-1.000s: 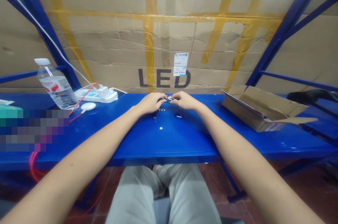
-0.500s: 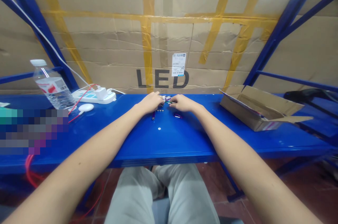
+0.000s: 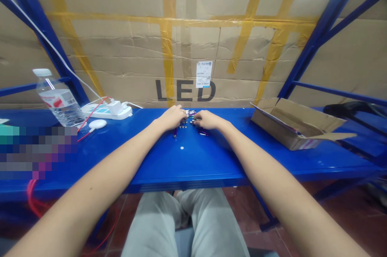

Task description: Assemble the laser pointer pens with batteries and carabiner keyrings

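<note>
Left hand: the left hand (image 3: 173,118) lay low over the blue table (image 3: 187,168), fingers curled inward; from where I stood I couldn't tell whether they had hold of anything.
Right hand: the right hand (image 3: 208,120) faced it, fingers bent, a small shiny bit by their tips; whether pinched or merely touched, I couldn't tell.
Shiny pieces: a little cluster of shiny pieces (image 3: 190,113) sat between the two hands, toward the table's far edge.
Nearer side: small round bits (image 3: 183,127) lay beside the left fingers, a dark purple piece (image 3: 175,133) just below that hand, and a purple piece (image 3: 203,132) below the right.
Open carton: the carton (image 3: 305,144) stood well off to the right.
Bottle: the bottle (image 3: 62,105) leaned in view at left, near a white power strip (image 3: 123,113).
</note>
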`<state>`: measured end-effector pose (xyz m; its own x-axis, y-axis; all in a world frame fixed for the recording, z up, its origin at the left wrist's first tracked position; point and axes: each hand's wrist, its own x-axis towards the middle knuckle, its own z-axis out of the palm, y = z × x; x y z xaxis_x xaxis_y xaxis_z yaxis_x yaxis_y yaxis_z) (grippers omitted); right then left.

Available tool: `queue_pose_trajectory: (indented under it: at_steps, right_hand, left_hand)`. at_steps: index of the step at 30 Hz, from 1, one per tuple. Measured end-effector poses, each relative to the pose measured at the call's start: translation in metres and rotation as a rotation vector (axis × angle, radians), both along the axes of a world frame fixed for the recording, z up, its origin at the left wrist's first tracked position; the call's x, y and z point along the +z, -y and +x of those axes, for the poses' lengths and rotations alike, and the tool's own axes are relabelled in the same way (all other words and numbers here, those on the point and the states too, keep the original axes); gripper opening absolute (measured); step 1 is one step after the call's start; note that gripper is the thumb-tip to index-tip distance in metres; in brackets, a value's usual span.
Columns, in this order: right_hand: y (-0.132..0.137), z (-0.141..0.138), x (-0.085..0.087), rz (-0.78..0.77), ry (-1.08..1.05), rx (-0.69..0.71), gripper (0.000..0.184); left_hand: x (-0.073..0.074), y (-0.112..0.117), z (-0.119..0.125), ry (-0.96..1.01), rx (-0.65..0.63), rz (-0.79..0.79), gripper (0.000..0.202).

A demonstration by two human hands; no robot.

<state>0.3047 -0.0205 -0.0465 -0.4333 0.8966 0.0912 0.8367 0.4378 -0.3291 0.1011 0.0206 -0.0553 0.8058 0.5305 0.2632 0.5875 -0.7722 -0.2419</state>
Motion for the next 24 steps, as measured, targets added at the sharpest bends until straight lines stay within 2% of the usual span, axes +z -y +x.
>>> queue_pose_trajectory:
  at_steps: [3, 7, 9, 13, 16, 19, 24]
  right_hand:
    - [-0.001, 0.001, -0.002, -0.008, -0.058, -0.029, 0.012]
    - [-0.005, 0.006, -0.002, 0.009, -0.149, -0.124, 0.033]
    - [-0.008, 0.008, -0.001, 0.057, -0.162, -0.143, 0.036]
    - [-0.013, 0.007, -0.001, 0.067, -0.156, -0.142, 0.030]
    - [-0.011, 0.001, -0.003, 0.097, -0.159, -0.162, 0.022]
    - [-0.007, -0.005, -0.006, 0.147, -0.141, -0.122, 0.017]
    - [-0.007, -0.008, -0.010, 0.112, -0.029, -0.037, 0.013]
  left_hand:
    - [0.000, -0.001, -0.004, 0.006, 0.035, 0.023, 0.028]
    - [0.000, -0.003, -0.009, 0.146, 0.080, -0.050, 0.027]
    - [0.000, -0.004, -0.011, 0.197, 0.099, -0.088, 0.023]
    - [-0.001, -0.011, -0.013, 0.296, 0.121, -0.165, 0.020]
    - [-0.003, -0.016, -0.011, 0.371, 0.072, -0.255, 0.024]
    - [-0.006, -0.018, -0.008, 0.350, -0.011, -0.307, 0.028]
    - [-0.010, -0.017, -0.004, 0.324, -0.072, -0.388, 0.030]
